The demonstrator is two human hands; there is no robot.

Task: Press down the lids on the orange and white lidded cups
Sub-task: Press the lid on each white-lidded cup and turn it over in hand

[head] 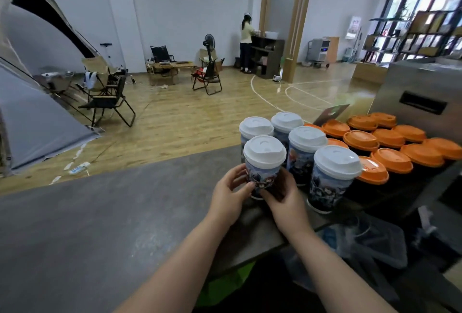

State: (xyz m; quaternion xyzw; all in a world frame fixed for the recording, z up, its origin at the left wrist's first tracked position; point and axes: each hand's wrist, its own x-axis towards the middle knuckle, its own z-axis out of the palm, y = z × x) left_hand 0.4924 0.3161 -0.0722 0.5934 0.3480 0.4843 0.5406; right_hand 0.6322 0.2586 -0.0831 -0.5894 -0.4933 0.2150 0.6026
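White-lidded cup [263, 171] sits gripped low between left hand [228, 200] and right hand [285, 199], fingers [246, 187] curled round it; squeezing could buckle its wall or knock neighbouring cups [298, 162]

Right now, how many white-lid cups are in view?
5. Front cup, held by left hand and right hand; front-right cup; middle cup; back-left cup; back-right cup. Others may hide behind.
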